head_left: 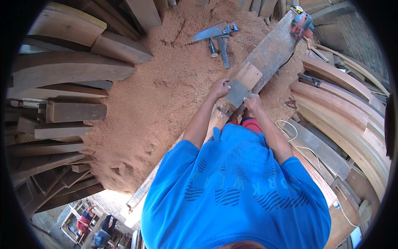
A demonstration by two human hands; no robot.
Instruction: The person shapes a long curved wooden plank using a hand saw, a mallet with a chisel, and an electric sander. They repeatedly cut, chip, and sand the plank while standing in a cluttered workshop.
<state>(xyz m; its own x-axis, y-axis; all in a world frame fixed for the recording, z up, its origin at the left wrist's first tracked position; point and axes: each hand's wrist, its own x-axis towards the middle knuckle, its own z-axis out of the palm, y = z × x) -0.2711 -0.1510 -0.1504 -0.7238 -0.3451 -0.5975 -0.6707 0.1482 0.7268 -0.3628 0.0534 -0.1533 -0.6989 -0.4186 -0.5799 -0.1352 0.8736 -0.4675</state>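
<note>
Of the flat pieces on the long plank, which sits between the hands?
The grey panel, between the left hand and right hand. The pale wood board shows beyond both hands instead.

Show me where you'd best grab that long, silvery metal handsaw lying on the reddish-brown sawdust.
Likely by its chunky blue-grey handle, coming from the right: it sits at the right end, while the flat metal blade narrows away leftward.

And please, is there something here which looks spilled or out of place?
Yes, mildly: sawdust covers much of the floor, and a saw lies loose on it with other tools, where someone could step on them. I see no clear damage.
</note>
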